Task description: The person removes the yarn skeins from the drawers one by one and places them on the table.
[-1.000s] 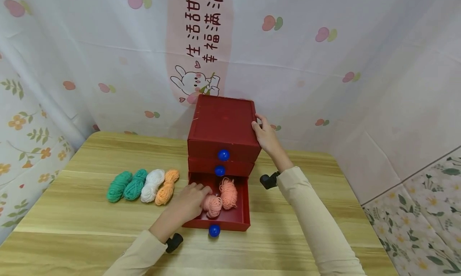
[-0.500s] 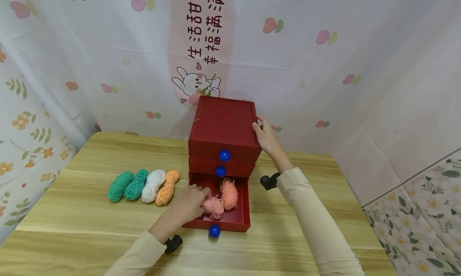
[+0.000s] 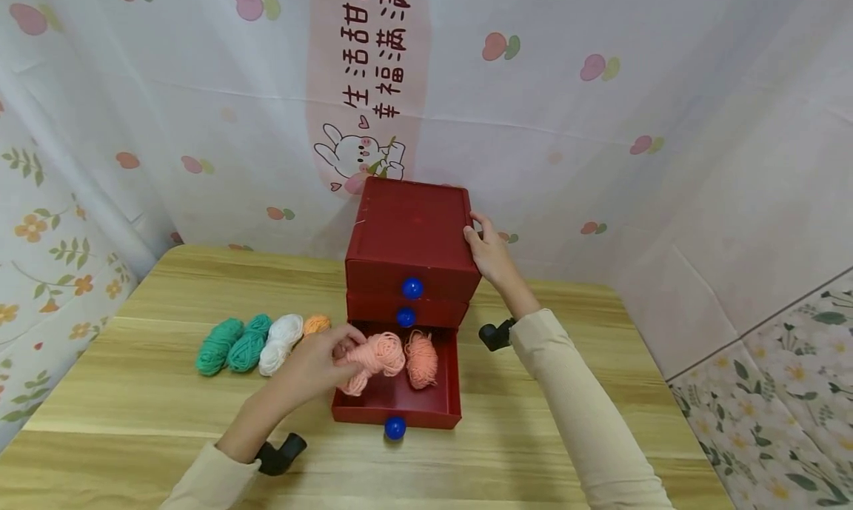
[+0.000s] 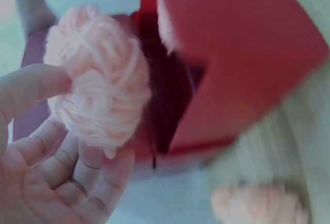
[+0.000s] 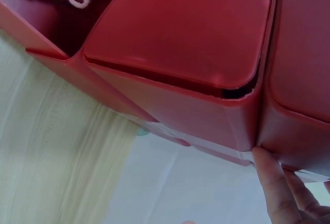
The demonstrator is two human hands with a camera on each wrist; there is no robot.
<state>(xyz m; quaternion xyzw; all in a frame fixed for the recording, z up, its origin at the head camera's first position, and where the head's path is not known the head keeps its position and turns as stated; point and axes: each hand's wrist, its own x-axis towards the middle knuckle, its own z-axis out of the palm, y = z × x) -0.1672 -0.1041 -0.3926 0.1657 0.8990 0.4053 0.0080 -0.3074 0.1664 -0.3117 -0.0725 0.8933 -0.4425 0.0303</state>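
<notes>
My left hand (image 3: 309,366) pinches a skein of pink yarn (image 3: 381,353) between thumb and fingers, over the left part of the pulled-out bottom drawer (image 3: 436,419). In the left wrist view the thumb presses one side of this pink skein (image 4: 103,90), with the fingers under it. A second, coral-pink skein (image 3: 422,362) lies inside the drawer, on the right. My right hand (image 3: 492,255) rests against the right side of the red drawer cabinet (image 3: 413,225). Its fingers (image 5: 273,180) touch the side wall in the right wrist view.
Left of the cabinet, two green skeins (image 3: 221,346), a white skein (image 3: 281,345) and an orange skein (image 3: 316,323) lie in a row on the wooden table (image 3: 133,391). The two upper drawers with blue knobs (image 3: 412,288) are closed. A printed curtain (image 3: 553,162) hangs behind.
My left hand has lifted the pink skein up from the drawer and moved slightly left, now partly covering the orange skein. The right hand has stayed on the cabinet.
</notes>
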